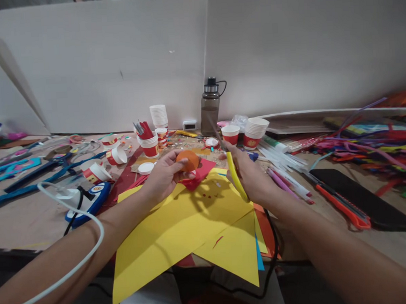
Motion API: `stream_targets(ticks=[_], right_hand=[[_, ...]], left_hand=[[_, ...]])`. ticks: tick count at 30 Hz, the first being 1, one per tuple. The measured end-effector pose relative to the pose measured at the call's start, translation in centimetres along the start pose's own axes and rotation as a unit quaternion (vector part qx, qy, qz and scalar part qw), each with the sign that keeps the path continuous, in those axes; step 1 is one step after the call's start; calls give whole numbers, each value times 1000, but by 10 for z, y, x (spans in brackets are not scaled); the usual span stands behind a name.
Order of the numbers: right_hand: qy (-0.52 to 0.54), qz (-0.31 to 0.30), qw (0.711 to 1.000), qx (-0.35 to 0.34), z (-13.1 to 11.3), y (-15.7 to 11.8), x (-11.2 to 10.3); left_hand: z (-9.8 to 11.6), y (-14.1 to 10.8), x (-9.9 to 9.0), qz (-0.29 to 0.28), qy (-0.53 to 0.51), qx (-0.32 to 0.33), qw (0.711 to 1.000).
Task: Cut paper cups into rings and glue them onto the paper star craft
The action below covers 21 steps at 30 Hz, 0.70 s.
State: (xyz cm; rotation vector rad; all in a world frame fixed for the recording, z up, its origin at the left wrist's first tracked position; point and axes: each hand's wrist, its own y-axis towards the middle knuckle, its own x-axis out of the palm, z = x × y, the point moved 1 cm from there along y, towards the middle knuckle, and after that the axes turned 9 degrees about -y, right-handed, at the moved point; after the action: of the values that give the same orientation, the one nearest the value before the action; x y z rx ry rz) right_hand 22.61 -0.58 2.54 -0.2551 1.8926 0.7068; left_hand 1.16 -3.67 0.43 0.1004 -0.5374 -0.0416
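A white cable [104,231] curves across the person's left forearm [102,250], nearest the camera at lower left. Both bare arms reach forward from the lower corners and angle inward, so the hands come near each other, well apart from touching, over sheets of yellow paper [160,241]. The left hand [165,172] is raised slightly, its thumb in front and fingers behind, pinching an orange disc [189,160] just above a piece of red paper [203,171]. The right hand [247,170] has its fingers curled around yellow-handled scissors [238,179], the blades pointing up and away; I cannot tell whether the blades are parted. Farther back on the cluttered surface [39,226] stand a dark water bottle [210,106] and paper cups [256,129]. At right lies an orange-handled utility knife [346,209].
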Motion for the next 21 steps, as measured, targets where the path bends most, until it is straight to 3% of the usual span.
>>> stream_targets(ticks=[7,21], right_hand=[[54,21,995,-76,-3,-4,11],[31,12,997,-76,-9,-10,16]], left_hand=[[0,3,0,11,-61,-3,998],[-8,0,2,-32,-81,-11,996]])
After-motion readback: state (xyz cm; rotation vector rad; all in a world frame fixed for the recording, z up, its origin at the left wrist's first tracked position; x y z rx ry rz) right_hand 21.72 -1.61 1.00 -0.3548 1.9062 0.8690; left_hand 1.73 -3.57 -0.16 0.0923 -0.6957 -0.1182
